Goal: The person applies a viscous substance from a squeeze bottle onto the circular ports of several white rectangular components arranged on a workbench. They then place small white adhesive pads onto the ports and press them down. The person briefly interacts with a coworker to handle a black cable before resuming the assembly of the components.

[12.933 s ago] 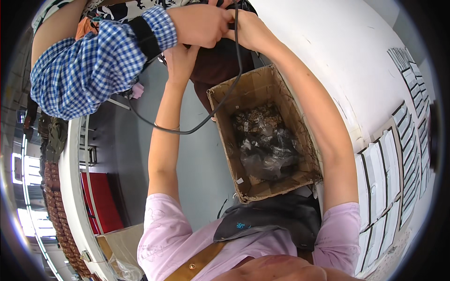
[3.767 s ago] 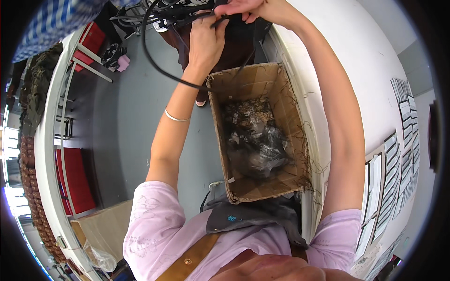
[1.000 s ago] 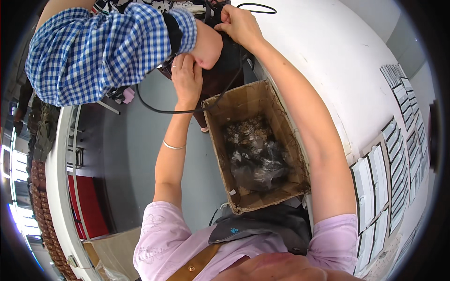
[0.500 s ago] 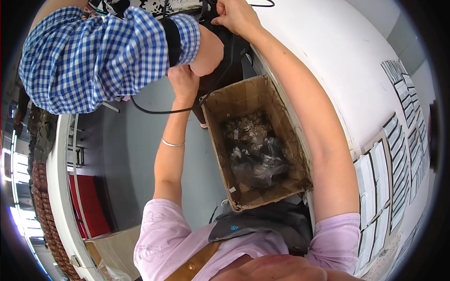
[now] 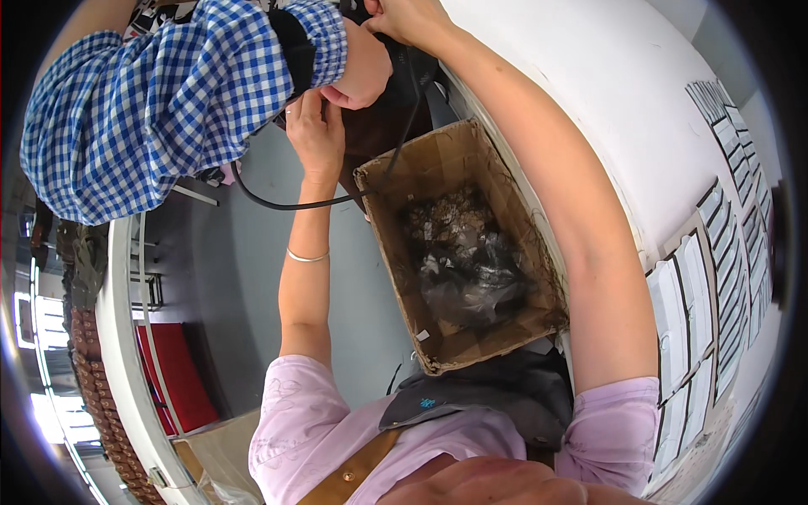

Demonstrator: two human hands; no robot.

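My left hand (image 5: 316, 139), with a ring on one finger, reaches up beneath a co-worker's bare hand (image 5: 364, 71). Its fingers are bent and close together; the tips are hidden, as is whatever they hold. At the top edge, my right hand (image 5: 408, 18) has its fingers curled in a pinch by dark material, and the thing between them does not show clearly. The co-worker's blue-and-white checked sleeve (image 5: 160, 109), with a black band (image 5: 296, 57) near its end, covers much of the upper left. A black cable (image 5: 295, 206) loops below, passing by my left wrist.
An open, worn cardboard box (image 5: 400, 278) stands between my forearms, holding a clear plastic bag (image 5: 475, 290) and dark scraps. A white surface (image 5: 572, 93) runs along the right, with rows of white strips (image 5: 686, 337) beyond. Something red (image 5: 177, 379) is at lower left above the grey floor (image 5: 261, 278).
My left hand has shifted slightly up and left, and its fingers look less curled. The checked sleeve has moved left. My right hand stays at the top, its fingers still curled.
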